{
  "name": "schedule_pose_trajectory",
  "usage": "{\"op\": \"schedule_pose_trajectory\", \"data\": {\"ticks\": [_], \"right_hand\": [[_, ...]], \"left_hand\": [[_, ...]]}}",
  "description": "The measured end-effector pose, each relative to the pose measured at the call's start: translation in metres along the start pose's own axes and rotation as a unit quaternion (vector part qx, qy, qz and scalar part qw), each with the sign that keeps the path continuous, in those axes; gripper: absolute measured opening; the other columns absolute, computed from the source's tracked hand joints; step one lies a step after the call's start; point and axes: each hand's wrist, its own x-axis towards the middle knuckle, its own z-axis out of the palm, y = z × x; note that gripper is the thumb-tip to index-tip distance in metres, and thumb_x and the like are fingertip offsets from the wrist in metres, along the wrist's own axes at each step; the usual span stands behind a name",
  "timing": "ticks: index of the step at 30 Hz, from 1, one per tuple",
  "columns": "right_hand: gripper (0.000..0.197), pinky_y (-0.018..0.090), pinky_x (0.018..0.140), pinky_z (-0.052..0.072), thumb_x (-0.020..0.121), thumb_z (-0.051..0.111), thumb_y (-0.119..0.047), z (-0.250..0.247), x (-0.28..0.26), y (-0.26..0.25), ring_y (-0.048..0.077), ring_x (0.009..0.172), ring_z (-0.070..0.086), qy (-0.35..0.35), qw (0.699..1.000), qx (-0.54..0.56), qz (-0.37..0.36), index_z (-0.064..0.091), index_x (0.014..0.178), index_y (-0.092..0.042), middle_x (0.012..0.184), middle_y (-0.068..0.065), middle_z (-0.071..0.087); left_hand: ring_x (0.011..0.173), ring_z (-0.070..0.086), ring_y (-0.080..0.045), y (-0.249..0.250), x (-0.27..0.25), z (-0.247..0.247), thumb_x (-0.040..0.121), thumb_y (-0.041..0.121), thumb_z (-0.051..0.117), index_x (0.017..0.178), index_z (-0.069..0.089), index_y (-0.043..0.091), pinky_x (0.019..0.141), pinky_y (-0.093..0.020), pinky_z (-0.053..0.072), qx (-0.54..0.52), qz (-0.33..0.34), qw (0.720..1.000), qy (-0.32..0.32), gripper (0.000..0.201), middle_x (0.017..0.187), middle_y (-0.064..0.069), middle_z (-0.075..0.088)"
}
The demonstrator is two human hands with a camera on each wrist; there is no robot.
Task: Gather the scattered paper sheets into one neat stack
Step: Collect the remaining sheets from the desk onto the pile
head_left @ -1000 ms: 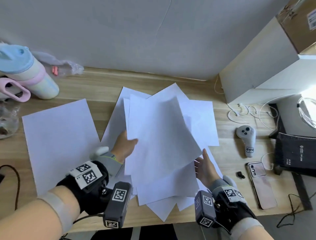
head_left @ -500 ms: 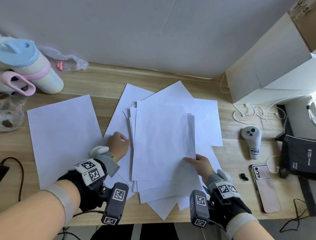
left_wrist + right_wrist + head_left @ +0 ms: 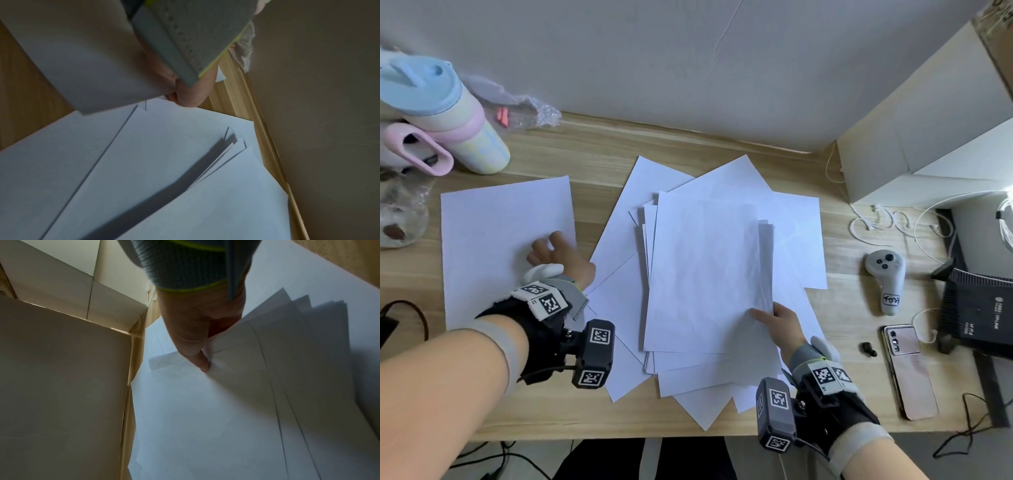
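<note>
A loosely squared stack of white sheets [image 3: 705,274] lies mid-table on several fanned loose sheets [image 3: 619,222]. My right hand [image 3: 774,318] pinches the stack's lower right corner, thumb on top; in the right wrist view a finger of that hand [image 3: 201,353] presses under the sheets [image 3: 267,369]. A single sheet [image 3: 496,240] lies apart on the left. My left hand [image 3: 554,253] holds its right edge with fingers on top. In the left wrist view that sheet [image 3: 82,56] is raised off the table beside the thumb [image 3: 189,95], above the fanned sheets [image 3: 144,162].
A pastel tumbler [image 3: 441,116] and a plastic bag [image 3: 400,212] stand at the far left. A white box [image 3: 928,137] fills the back right. A controller [image 3: 885,274], a phone [image 3: 907,370], a black device [image 3: 983,308] and cables [image 3: 876,222] lie on the right.
The lifted stack has come down flat onto the fanned sheets. My left hand left the stack's left edge and moved left onto the single sheet. My right hand kept its hold.
</note>
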Motion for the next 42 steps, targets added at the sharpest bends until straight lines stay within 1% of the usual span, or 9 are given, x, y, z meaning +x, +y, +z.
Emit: {"op": "schedule_pose_trajectory", "data": {"ticks": [4, 7, 11, 20, 28, 32, 35, 38, 42], "right_hand": [[0.003, 0.031, 0.067, 0.046, 0.084, 0.063, -0.009, 0.0, -0.001, 0.0, 0.026, 0.078, 0.055, 0.003, 1.0, -0.001, -0.005, 0.062, 0.081, -0.009, 0.083, 0.012, 0.062], [0.004, 0.032, 0.068, 0.047, 0.085, 0.063, -0.01, 0.001, -0.001, 0.001, 0.026, 0.08, 0.056, 0.004, 1.0, 0.003, -0.001, 0.063, 0.087, -0.007, 0.087, 0.013, 0.063], [0.008, 0.031, 0.068, 0.046, 0.087, 0.059, -0.011, 0.004, 0.0, 0.002, 0.026, 0.08, 0.056, -0.004, 1.0, 0.007, 0.007, 0.063, 0.091, -0.006, 0.087, 0.012, 0.063], [0.011, 0.03, 0.068, 0.042, 0.089, 0.055, -0.014, 0.001, 0.005, 0.001, 0.026, 0.08, 0.054, -0.025, 0.999, 0.008, 0.031, 0.063, 0.086, -0.007, 0.09, 0.016, 0.062], [0.043, 0.03, 0.062, 0.037, 0.096, 0.04, -0.04, -0.006, 0.007, 0.002, 0.024, 0.071, 0.047, -0.014, 0.994, 0.067, 0.084, 0.064, 0.097, -0.004, 0.077, 0.007, 0.053], [0.04, 0.028, 0.06, 0.042, 0.097, 0.039, -0.041, -0.01, 0.009, 0.0, 0.02, 0.064, 0.051, -0.025, 0.989, 0.108, 0.094, 0.062, 0.087, -0.01, 0.073, 0.005, 0.057], [0.035, 0.028, 0.059, 0.04, 0.093, 0.045, -0.041, -0.01, 0.009, -0.006, 0.021, 0.063, 0.047, -0.035, 0.991, 0.097, 0.089, 0.06, 0.086, -0.01, 0.075, 0.01, 0.052], [0.031, 0.028, 0.057, 0.034, 0.088, 0.055, -0.042, -0.009, 0.011, -0.009, 0.021, 0.062, 0.039, -0.031, 0.994, 0.071, 0.071, 0.056, 0.089, -0.011, 0.072, 0.01, 0.043], [0.035, 0.026, 0.055, 0.034, 0.089, 0.057, -0.041, -0.002, 0.009, -0.013, 0.018, 0.059, 0.046, -0.042, 0.998, 0.028, 0.033, 0.065, 0.091, -0.007, 0.063, -0.001, 0.052]], "left_hand": [[0.111, 0.046, -0.039, -0.008, 0.015, -0.005, 0.076, 0.005, 0.054, 0.112, 0.052, 0.006, 0.092, -0.043, 0.038, -0.053, -0.015, 0.998, 0.017, 0.036, 0.126, -0.021, 0.044], [0.071, 0.045, -0.033, -0.002, 0.018, -0.012, 0.072, 0.012, 0.05, 0.085, 0.057, 0.007, 0.064, -0.036, 0.037, -0.134, 0.026, 0.99, -0.042, 0.015, 0.082, -0.017, 0.055], [0.079, 0.048, -0.023, 0.036, -0.005, -0.015, 0.08, 0.009, 0.054, 0.103, 0.053, 0.008, 0.073, -0.03, 0.037, -0.247, 0.107, 0.959, -0.092, 0.023, 0.073, 0.003, 0.049], [0.082, 0.059, -0.026, 0.103, -0.091, 0.039, 0.08, 0.012, 0.056, 0.094, 0.052, 0.014, 0.077, -0.041, 0.051, -0.238, 0.218, 0.899, -0.296, 0.015, 0.091, -0.008, 0.061], [0.095, 0.059, -0.024, 0.108, -0.121, 0.066, 0.09, 0.036, 0.053, 0.128, 0.042, 0.015, 0.065, -0.028, 0.053, -0.277, 0.099, 0.837, -0.462, 0.046, 0.122, -0.005, 0.048], [0.079, 0.054, -0.023, 0.089, -0.089, 0.05, 0.089, 0.012, 0.052, 0.115, 0.049, 0.015, 0.064, -0.029, 0.044, -0.353, 0.103, 0.883, -0.292, 0.026, 0.108, -0.015, 0.056], [0.096, 0.059, -0.034, 0.064, -0.052, 0.036, 0.084, 0.008, 0.05, 0.118, 0.051, 0.008, 0.08, -0.036, 0.046, -0.295, 0.071, 0.94, -0.154, 0.034, 0.118, -0.019, 0.058], [0.095, 0.055, -0.033, 0.046, -0.039, 0.022, 0.086, 0.013, 0.051, 0.115, 0.052, 0.008, 0.078, -0.031, 0.041, -0.248, 0.013, 0.946, -0.207, 0.029, 0.108, -0.015, 0.055], [0.065, 0.035, -0.021, 0.039, -0.044, 0.028, 0.072, 0.015, 0.058, 0.063, 0.036, 0.014, 0.061, -0.029, 0.027, -0.219, 0.024, 0.92, -0.324, 0.024, 0.071, -0.009, 0.036]]}}
